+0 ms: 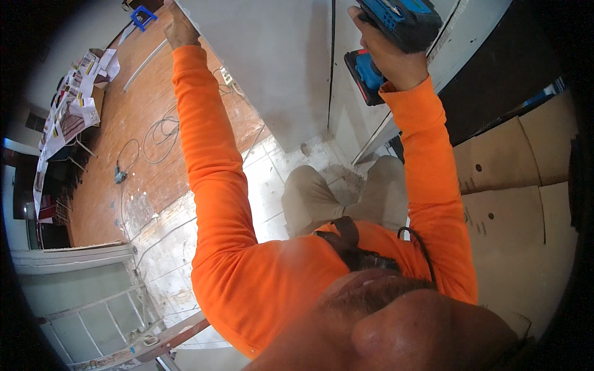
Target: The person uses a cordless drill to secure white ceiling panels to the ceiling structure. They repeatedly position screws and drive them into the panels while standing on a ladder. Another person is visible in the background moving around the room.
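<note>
My right hand (399,62) is wrapped around the grip of a blue and black cordless drill (371,71), raised at the upper right beside a white frame. The drill's front end runs out of the top of the view. At the upper left, my left hand (180,29) grips the edge of a large white door panel (278,62), with its fingers partly hidden behind that edge. The panel stands upright between my arms, and a dark gap separates it from the white side piece on its right.
Cardboard sheets (504,210) line the right side. Grey cable (162,139) and a corded power tool (120,174) lie on the orange-brown floor. A covered table (68,114) and a blue stool (143,18) stand farther left. A ladder (111,315) is at the lower left.
</note>
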Motion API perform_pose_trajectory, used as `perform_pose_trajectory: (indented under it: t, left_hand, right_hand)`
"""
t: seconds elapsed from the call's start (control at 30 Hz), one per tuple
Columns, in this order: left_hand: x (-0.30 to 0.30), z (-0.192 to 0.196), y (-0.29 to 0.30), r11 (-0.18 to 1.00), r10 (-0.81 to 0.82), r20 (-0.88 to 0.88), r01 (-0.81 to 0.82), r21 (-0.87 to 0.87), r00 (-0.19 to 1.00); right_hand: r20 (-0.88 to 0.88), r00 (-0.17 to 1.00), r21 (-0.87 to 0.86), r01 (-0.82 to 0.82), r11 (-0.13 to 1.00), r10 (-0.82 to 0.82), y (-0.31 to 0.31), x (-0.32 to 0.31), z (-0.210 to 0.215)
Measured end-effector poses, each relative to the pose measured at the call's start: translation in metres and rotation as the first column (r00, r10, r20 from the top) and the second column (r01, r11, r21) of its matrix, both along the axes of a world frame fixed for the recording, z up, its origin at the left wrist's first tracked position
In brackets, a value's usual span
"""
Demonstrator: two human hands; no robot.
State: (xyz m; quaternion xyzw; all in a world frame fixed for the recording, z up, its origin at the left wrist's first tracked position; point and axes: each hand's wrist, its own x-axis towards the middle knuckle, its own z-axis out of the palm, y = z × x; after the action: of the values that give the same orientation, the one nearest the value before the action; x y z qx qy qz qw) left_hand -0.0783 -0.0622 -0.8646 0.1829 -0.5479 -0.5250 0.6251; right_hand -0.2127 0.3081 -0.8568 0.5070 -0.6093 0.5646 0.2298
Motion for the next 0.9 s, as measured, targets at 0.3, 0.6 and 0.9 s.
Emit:
perform_pose_trajectory:
  t: [0.3,0.6,0.9]
  left_hand:
    - [0.001,0.002,0.001,0.999,0.033,0.021,-0.033,0.0,0.999]
    - [0.0,0.001,0.003,0.999,0.051,0.048,-0.051,-0.004,0.998]
    - [0.002,0.002,0.004,0.997,0.072,0.061,-0.072,-0.007,0.996]
  right_hand:
    - [0.101,0.995,0.08,-0.022,0.997,0.013,0.005,0.003,0.008]
    - [0.088,0.996,0.091,-0.032,0.995,0.024,0.003,-0.002,0.005]
    - [0.154,0.988,0.127,-0.039,0.991,0.019,0.0,0.003,0.007]
